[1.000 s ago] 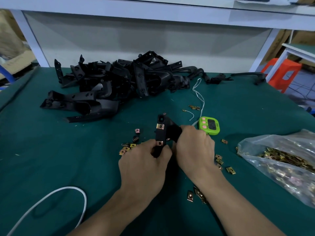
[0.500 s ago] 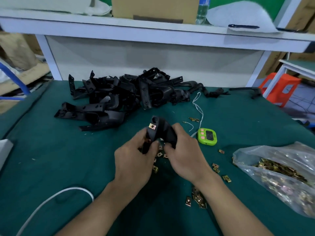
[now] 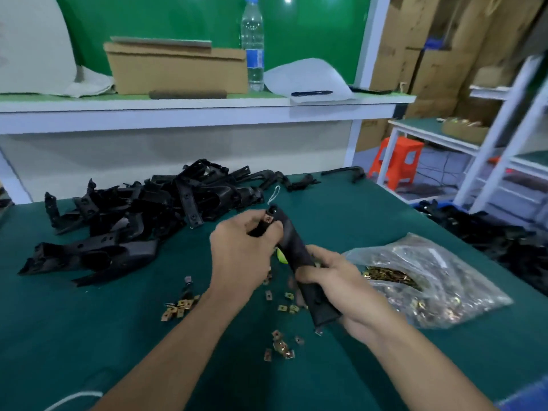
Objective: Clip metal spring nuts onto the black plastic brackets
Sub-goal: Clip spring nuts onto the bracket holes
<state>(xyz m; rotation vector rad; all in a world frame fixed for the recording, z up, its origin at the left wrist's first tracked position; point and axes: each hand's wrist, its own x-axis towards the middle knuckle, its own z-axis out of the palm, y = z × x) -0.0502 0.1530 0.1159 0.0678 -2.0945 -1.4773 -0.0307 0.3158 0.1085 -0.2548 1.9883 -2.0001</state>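
Both hands hold one long black plastic bracket above the green table. My left hand grips its upper end, where a coppery spring nut sits clipped on. My right hand grips the lower part, and the bracket's end sticks out below the fingers. Loose spring nuts lie scattered on the table under and beside my hands, with more spring nuts nearer to me.
A heap of black brackets fills the far left of the table. A clear plastic bag of spring nuts lies at the right. A green timer peeks out behind the held bracket. A white shelf carries a cardboard box and a bottle.
The view has tilted up and both hands have lifted the bracket. My right hand has slid down to the bracket's lower part, which now stretches out long between the hands.
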